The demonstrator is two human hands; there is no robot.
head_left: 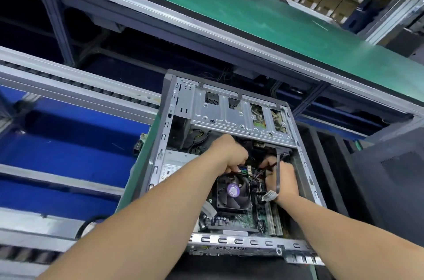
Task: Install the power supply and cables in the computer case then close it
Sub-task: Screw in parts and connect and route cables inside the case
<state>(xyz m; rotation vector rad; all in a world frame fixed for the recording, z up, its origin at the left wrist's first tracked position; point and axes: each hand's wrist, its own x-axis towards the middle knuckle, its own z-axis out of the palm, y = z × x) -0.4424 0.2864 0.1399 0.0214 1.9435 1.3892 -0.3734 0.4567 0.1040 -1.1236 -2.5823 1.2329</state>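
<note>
**Open computer case point(158, 160), lying on its side on the green tabletop point(132, 185).** The silver power supply point(174, 165) sits against the left wall of the case. The drive cage point(229, 112) spans the far end. Both hands work just beyond the cooling fan point(231, 190). The left hand point(229, 155) has its fingers curled at a blue connector point(243, 168); whether they grip it cannot be told. The right hand point(283, 181) grasps a bundle of red and black wires point(267, 166). A flat dark cable point(278, 174) crosses the back of that hand.
</note>
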